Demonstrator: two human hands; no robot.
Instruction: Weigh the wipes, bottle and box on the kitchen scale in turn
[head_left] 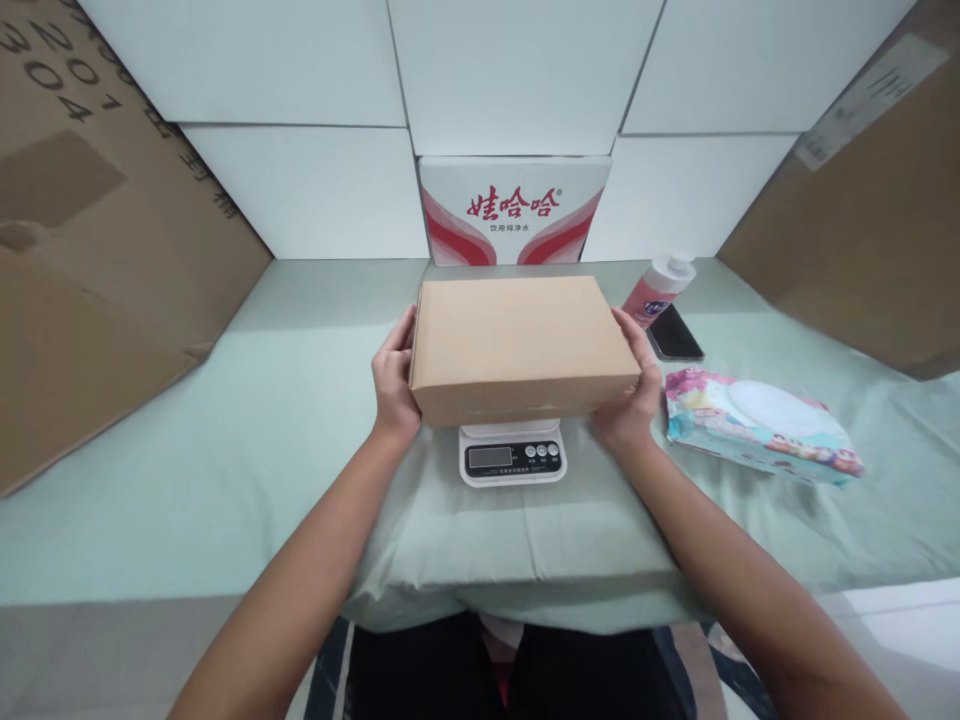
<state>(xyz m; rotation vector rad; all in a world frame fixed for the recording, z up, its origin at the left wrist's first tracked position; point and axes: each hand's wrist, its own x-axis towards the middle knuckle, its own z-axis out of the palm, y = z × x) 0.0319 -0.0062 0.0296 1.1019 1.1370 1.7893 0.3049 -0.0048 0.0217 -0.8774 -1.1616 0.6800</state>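
Pale green cloth covers the work surface, hemmed in by white foam panels at the far side and by large brown cardboard sheets leaning in from left and right. Open cloth is left on the near left; the right side is more crowded.

At the centre a plain brown rectangular cardboard box, closed and unmarked, is held level over a small white digital kitchen scale, whose platform is hidden beneath it; whether the box rests on the scale cannot be told. The box is clamped between the left hand at its left end and the right hand at its right end, with fingers wrapped over the edges.

Just beyond the box a white carton with red lettering stands upright. To the far right lie a pink bottle with a white cap and a dark phone, and nearer, a pastel pack of wet wipes.
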